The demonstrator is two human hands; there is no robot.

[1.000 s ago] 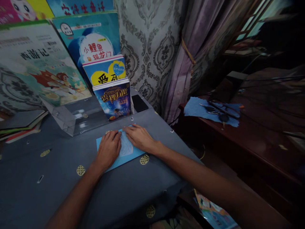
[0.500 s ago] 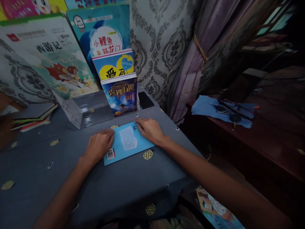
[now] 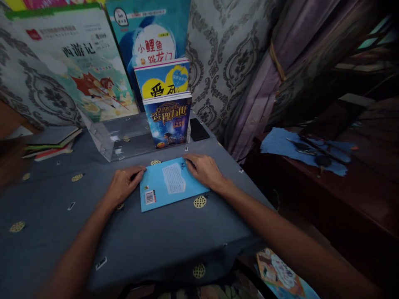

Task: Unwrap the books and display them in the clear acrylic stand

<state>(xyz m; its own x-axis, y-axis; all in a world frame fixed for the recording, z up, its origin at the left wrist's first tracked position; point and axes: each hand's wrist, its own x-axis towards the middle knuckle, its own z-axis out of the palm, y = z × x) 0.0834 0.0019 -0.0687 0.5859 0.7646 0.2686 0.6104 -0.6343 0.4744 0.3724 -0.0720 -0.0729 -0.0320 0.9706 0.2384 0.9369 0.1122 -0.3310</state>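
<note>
A light blue book (image 3: 158,193) lies on the patterned tablecloth, its back cover up, with a barcode in the near left corner. At its far left corner is my left hand (image 3: 123,185), fingers loosely bent and thumb apart, the fingertips just at the edge. My right hand (image 3: 205,170) grips the far right side, fingers along the far edge and thumb on the cover. Behind the book, a clear acrylic stand (image 3: 101,143) holds a dark blue paperback (image 3: 170,122) in front of a yellow-and-blue book (image 3: 162,81).
Taller picture books (image 3: 90,62) stand at the back. A black phone (image 3: 198,129) lies right of the stand. Stacked books (image 3: 51,139) sit at the left. Tools lie on a blue cloth (image 3: 277,143) on a dark red surface. More books (image 3: 280,274) are below the table edge.
My left hand has slid left off the cover to the book's edge, uncovering more of the barcode corner. My right hand stays on the book. The view has shifted a little.
</note>
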